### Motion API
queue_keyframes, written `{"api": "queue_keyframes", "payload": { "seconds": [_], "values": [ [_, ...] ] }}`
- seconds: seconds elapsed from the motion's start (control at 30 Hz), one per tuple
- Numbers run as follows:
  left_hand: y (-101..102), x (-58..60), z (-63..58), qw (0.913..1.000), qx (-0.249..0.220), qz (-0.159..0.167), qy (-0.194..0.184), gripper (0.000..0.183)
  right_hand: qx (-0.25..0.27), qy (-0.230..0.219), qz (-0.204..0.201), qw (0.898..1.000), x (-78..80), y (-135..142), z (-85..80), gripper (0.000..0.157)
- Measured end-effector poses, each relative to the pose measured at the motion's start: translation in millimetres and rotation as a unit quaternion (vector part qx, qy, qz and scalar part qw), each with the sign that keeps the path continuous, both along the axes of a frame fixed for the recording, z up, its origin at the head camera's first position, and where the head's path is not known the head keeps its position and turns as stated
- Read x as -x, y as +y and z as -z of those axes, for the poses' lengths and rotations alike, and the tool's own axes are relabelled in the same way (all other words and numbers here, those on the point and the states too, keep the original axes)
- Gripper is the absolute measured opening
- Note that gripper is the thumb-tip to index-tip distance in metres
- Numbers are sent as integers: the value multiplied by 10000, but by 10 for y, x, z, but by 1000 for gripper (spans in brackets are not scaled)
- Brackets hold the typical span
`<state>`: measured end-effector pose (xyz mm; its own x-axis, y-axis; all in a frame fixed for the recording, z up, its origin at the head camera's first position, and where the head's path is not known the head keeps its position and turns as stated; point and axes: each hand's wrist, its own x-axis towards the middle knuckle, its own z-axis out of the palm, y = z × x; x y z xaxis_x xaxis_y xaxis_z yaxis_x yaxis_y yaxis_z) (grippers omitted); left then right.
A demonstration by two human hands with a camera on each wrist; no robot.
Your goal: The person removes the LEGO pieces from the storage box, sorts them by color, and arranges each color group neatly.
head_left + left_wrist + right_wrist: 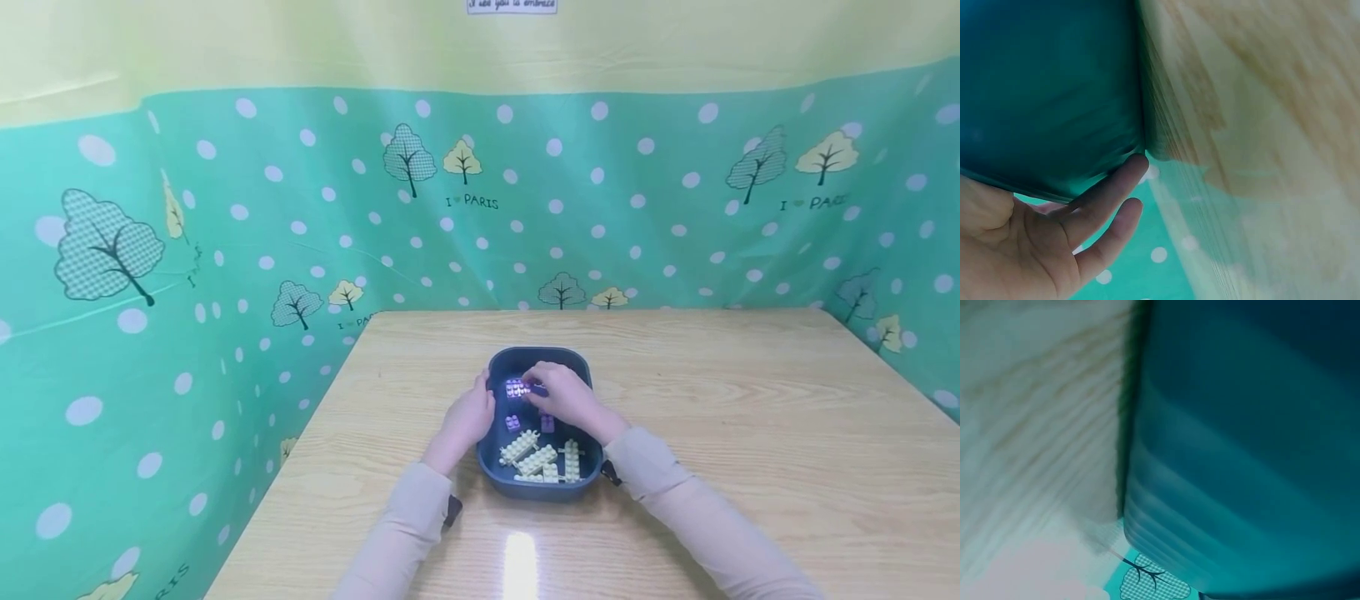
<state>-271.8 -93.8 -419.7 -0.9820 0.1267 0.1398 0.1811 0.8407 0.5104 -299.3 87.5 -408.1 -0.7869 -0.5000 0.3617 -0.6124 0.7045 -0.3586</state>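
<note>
A dark blue tub (pixel 540 493) stands on the table with toy building bricks inside. My left hand (pixel 471 410) holds its left rim; in the left wrist view the fingers (pixel 1110 194) lie along the outer wall. My right hand (pixel 566 396) reaches into the far part of the tub, thumb and fingertips pinching at a purple brick (pixel 515 388). Two small purple bricks, one at left (pixel 512 423) and one at right (pixel 547 424), lie nearer. Several cream wheeled brick bases (pixel 536 460) fill the near end. In the right wrist view the tub wall (pixel 1229 487) hides my right hand.
The tub sits on a wooden table (pixel 712 400), with table surface on both sides. Behind and to the left hangs a green dotted cloth (pixel 300 200) printed with trees. A bright reflection (pixel 520 562) shows on the table before the tub.
</note>
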Motion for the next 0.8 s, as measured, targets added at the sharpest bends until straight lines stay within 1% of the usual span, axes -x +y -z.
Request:
{"api": "queue_keyframes", "payload": {
  "seconds": [0.1,0.27,0.5,0.63,0.73,0.8],
  "values": [
    [-1,2,3,10000,36,27,69,49,140,-36,-43,9999,0,1,-19,21],
    [-3,5,5,9999,20,26,129,49,241,143,-121,9995,8,19,-30,20],
    [-5,3,3,10000,1,-17,65,49,394,297,-70,9988,4,64,-91,20],
    [1,4,5,10000,2,-68,-25,49,494,144,-28,9987,5,106,-148,22],
    [2,-1,2,10000,-37,-72,-45,49,563,-59,53,9984,12,136,-179,24],
    [0,-7,-1,10000,-53,-69,-30,49,597,-101,97,9981,14,152,-194,24]
  ]
}}
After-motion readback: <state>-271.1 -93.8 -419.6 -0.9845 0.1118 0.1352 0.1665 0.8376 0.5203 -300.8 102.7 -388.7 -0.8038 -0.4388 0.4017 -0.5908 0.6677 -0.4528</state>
